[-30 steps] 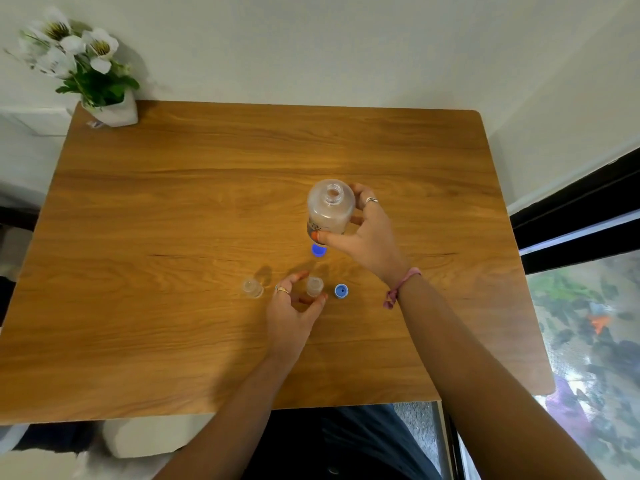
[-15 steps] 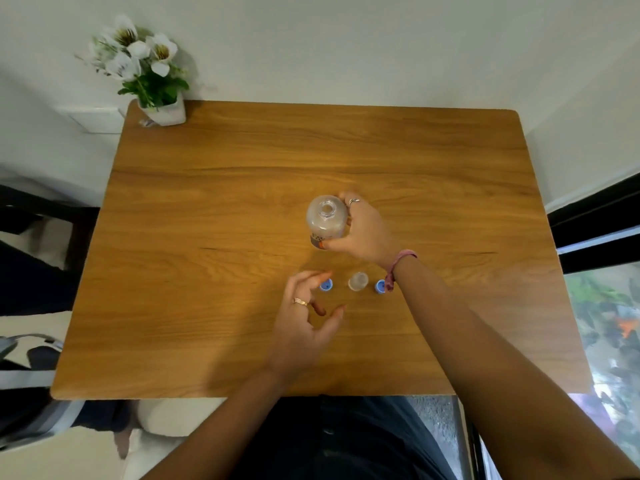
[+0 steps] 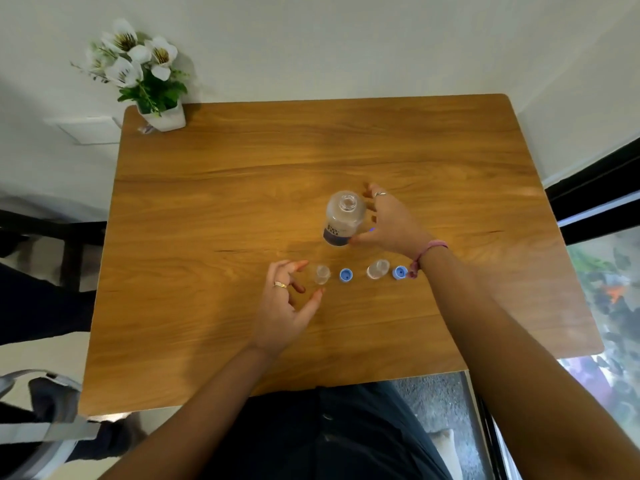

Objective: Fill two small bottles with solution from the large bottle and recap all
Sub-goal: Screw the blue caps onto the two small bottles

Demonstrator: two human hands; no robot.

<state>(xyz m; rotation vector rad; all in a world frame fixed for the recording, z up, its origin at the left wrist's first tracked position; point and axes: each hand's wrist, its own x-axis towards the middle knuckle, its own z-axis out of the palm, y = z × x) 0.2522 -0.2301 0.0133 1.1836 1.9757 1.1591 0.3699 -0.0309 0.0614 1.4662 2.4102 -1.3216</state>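
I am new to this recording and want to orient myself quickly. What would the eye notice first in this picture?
First, the large bottle standing uncapped at the middle of the wooden table, with the right hand spread just beside it. In front of it runs a row: a small open bottle, a blue cap, a second small bottle and another blue cap, with the left hand open near the first. A white flower pot sits at the far left corner.

The wooden table (image 3: 207, 306) bears a flowerpot (image 3: 164, 117), large bottle (image 3: 343, 218), two small bottles (image 3: 322, 274) and two blue caps (image 3: 346, 275).
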